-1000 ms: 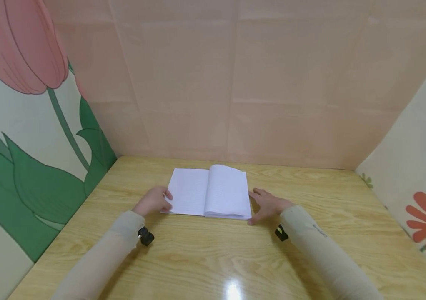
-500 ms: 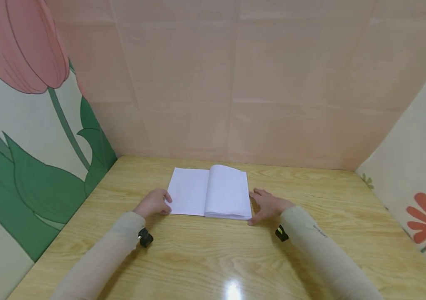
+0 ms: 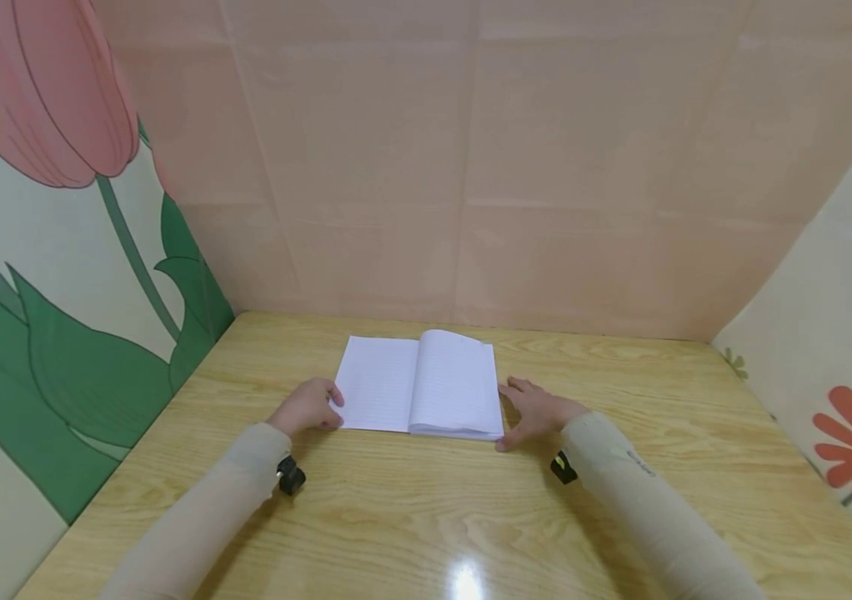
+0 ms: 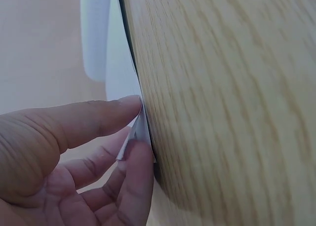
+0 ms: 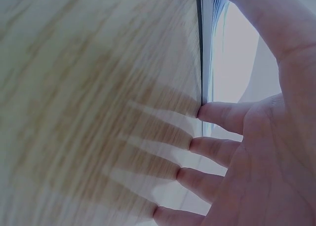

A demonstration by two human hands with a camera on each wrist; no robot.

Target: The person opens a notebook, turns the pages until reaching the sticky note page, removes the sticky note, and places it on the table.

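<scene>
An open notebook (image 3: pixel 377 383) with white lined pages lies flat on the wooden table, its right-hand pages (image 3: pixel 456 387) bulging up near the spine. At its lower left corner my left hand (image 3: pixel 308 406) pinches the edge of a page (image 4: pixel 123 63). In the left wrist view that page corner is bent up between thumb and fingers. My right hand (image 3: pixel 538 410) stands at the notebook's right side, fingers spread and relaxed. In the right wrist view its fingertips (image 5: pixel 207 111) rest on the table along the edge of the page stack (image 5: pixel 210 43); the thumb is near the lower corner.
The wooden table (image 3: pixel 411 517) runs back to a pinkish draped wall (image 3: pixel 366 167). A tulip-patterned panel (image 3: pixel 58 350) borders the left side, a flower-patterned panel (image 3: pixel 831 333) the right. Small black devices (image 3: pixel 292 476) sit at both wrists.
My left hand has shifted slightly at the notebook's lower left corner and now covers that corner. The right hand and the notebook have stayed in place.
</scene>
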